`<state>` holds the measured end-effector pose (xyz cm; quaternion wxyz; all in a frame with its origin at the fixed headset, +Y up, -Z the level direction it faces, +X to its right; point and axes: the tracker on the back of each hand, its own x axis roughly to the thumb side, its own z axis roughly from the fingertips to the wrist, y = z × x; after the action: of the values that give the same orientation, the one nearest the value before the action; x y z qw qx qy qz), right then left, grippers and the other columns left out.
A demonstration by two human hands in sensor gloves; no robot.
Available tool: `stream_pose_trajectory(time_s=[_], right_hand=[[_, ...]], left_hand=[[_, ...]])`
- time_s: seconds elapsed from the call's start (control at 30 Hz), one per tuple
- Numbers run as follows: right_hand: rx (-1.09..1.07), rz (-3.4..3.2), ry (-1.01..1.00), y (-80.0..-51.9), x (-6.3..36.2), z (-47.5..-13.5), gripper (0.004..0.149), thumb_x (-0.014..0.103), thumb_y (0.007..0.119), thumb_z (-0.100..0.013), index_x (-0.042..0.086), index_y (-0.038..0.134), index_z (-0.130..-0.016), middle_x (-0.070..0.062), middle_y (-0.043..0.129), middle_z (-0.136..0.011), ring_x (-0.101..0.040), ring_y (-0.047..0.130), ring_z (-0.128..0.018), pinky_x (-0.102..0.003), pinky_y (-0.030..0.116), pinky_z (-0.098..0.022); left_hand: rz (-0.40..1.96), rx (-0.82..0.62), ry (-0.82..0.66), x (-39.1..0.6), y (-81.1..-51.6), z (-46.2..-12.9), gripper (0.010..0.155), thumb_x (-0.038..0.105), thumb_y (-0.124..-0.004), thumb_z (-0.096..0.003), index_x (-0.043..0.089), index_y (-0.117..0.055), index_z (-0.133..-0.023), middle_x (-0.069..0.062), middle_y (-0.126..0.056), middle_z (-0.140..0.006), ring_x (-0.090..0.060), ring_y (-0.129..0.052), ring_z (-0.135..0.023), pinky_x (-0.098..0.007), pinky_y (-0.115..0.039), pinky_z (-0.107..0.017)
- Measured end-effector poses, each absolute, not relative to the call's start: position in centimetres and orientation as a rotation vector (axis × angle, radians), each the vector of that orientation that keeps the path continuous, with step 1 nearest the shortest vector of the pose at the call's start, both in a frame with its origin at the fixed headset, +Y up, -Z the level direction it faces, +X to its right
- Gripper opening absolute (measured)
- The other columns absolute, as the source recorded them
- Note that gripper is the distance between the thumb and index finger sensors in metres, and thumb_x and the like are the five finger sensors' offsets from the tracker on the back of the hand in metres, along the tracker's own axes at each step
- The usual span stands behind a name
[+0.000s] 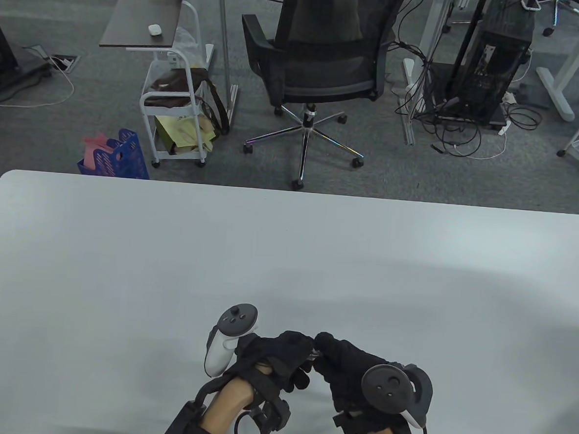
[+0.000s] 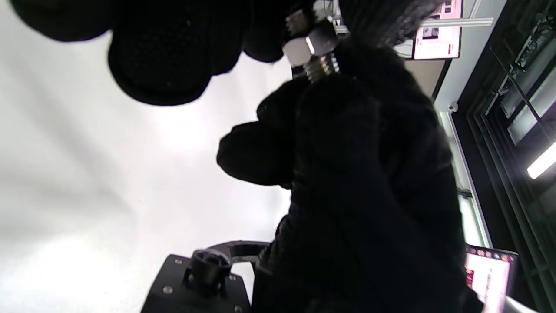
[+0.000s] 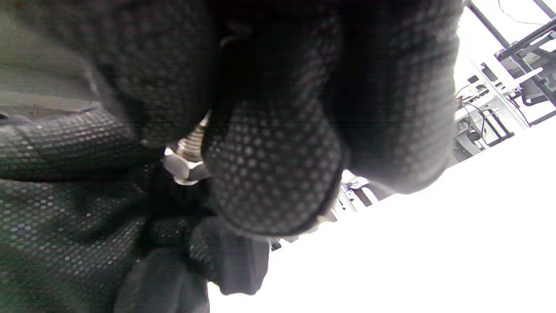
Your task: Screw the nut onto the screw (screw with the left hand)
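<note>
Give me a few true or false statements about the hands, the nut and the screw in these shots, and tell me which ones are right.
1. The nut sits on the screw. True: bare thread shows beside it.
2. The screw lies loose on the table. False: it is held up between the two hands.
3. The left hand and the right hand meet near the table's front edge. True.
4. The right hand rests flat and open on the table. False: its fingers curl round the screw.
5. A wrench turns the nut. False: only gloved fingers touch it.
</note>
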<state>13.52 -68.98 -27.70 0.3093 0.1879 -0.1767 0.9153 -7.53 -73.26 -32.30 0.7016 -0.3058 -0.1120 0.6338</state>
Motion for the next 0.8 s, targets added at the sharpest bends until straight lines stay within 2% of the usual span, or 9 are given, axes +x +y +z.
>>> stream_pose_trajectory(time_s=[0.13, 0.3, 0.37, 0.43, 0.53, 0.7, 0.8], right_hand=[[0.498, 2.416, -0.463, -68.94, 13.51, -27.68, 0.049, 0.035, 0.092, -0.031, 0.015, 0.091, -0.075, -0.005, 0.106, -0.055, -0.01, 0.116, -0.025, -0.036, 0.103, -0.027], [0.5, 2.416, -0.465, -68.91, 13.5, -27.67, 0.049, 0.035, 0.092, -0.031, 0.015, 0.091, -0.075, -0.005, 0.106, -0.055, -0.01, 0.116, -0.025, -0.036, 0.103, -0.027], [0.499, 2.422, -0.469, -68.86, 13.53, -27.67, 0.048, 0.035, 0.092, -0.031, 0.015, 0.091, -0.075, -0.005, 0.106, -0.055, -0.01, 0.116, -0.025, -0.036, 0.103, -0.027], [0.498, 2.417, -0.466, -68.87, 13.54, -27.67, 0.049, 0.035, 0.092, -0.031, 0.015, 0.091, -0.075, -0.005, 0.106, -0.055, -0.01, 0.116, -0.025, -0.036, 0.103, -0.027], [0.5, 2.414, -0.465, -68.81, 13.5, -27.66, 0.049, 0.035, 0.091, -0.031, 0.015, 0.091, -0.075, -0.005, 0.106, -0.055, -0.01, 0.116, -0.025, -0.036, 0.103, -0.027], [0.503, 2.418, -0.463, -68.8, 13.44, -27.63, 0.048, 0.035, 0.092, -0.031, 0.015, 0.091, -0.075, -0.005, 0.106, -0.055, -0.01, 0.116, -0.025, -0.036, 0.103, -0.027], [0.499, 2.42, -0.466, -68.79, 13.53, -27.64, 0.048, 0.035, 0.092, -0.031, 0.015, 0.091, -0.075, -0.005, 0.106, -0.055, -0.01, 0.116, -0.025, -0.036, 0.103, -0.027]], left_hand=[[1.394, -0.686, -0.261, -7.38, -73.17, -32.32, 0.059, 0.042, -0.068, -0.0448, 0.001, -0.076, -0.085, -0.031, -0.083, -0.077, -0.044, -0.093, -0.046, -0.057, -0.074, -0.036], [1.391, -0.713, -0.296, -7.26, -72.99, -32.34, 0.058, 0.039, -0.068, -0.045, 0.002, -0.068, -0.089, -0.03, -0.077, -0.082, -0.043, -0.091, -0.051, -0.056, -0.072, -0.039], [1.414, -0.702, -0.273, -7.3, -73.14, -32.24, 0.064, 0.043, -0.067, -0.0449, 0.003, -0.065, -0.094, -0.03, -0.076, -0.083, -0.044, -0.09, -0.052, -0.056, -0.072, -0.04], [1.416, -0.687, -0.263, -7.32, -73.18, -32.28, 0.065, 0.045, -0.067, -0.0444, 0.001, -0.069, -0.092, -0.031, -0.078, -0.081, -0.045, -0.091, -0.05, -0.057, -0.073, -0.038], [1.401, -0.67, -0.26, -7.35, -73.0, -32.3, 0.058, 0.041, -0.068, -0.0447, 0.002, -0.074, -0.086, -0.03, -0.082, -0.077, -0.044, -0.093, -0.047, -0.056, -0.074, -0.036], [1.413, -0.712, -0.289, -7.33, -72.94, -32.31, 0.058, 0.038, -0.067, -0.0453, 0.003, -0.067, -0.091, -0.029, -0.075, -0.083, -0.043, -0.09, -0.052, -0.056, -0.072, -0.04], [1.424, -0.679, -0.258, -7.43, -73.1, -32.31, 0.064, 0.044, -0.067, -0.0447, 0.002, -0.067, -0.094, -0.031, -0.077, -0.082, -0.044, -0.091, -0.051, -0.056, -0.072, -0.039]])
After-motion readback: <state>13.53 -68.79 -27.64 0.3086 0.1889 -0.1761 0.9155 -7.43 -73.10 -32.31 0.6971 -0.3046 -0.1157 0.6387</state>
